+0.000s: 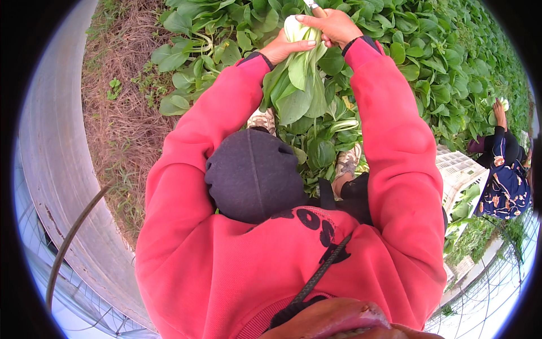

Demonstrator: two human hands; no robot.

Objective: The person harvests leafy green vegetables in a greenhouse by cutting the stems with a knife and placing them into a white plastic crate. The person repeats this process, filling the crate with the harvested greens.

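Note:
My left hand (pixel 284 47) is wrapped around a head of bok choy (pixel 298 84), its thumb across the stalks. The pale cut base points up and away from me, and the green leaves hang down towards my knees. My right hand (pixel 338 29) grips the wooden handle of a knife (pixel 319 12), whose blade runs out at the top edge of the view. Its thumb rests against the bok choy near the base. Beneath both hands grow dense bok choy plants (pixel 250 25), and loose leaves (pixel 319 150) lie between my shoes (pixel 348 161).
To my right stands a white plastic crate (pixel 461 169) holding leafy greens. Beyond it another person (pixel 506 186) bends over the bed, a hand (pixel 499 112) near a pale vegetable. Dry straw (pixel 123 84) and a pale, curved strip (pixel 55 127) border the bed on the left.

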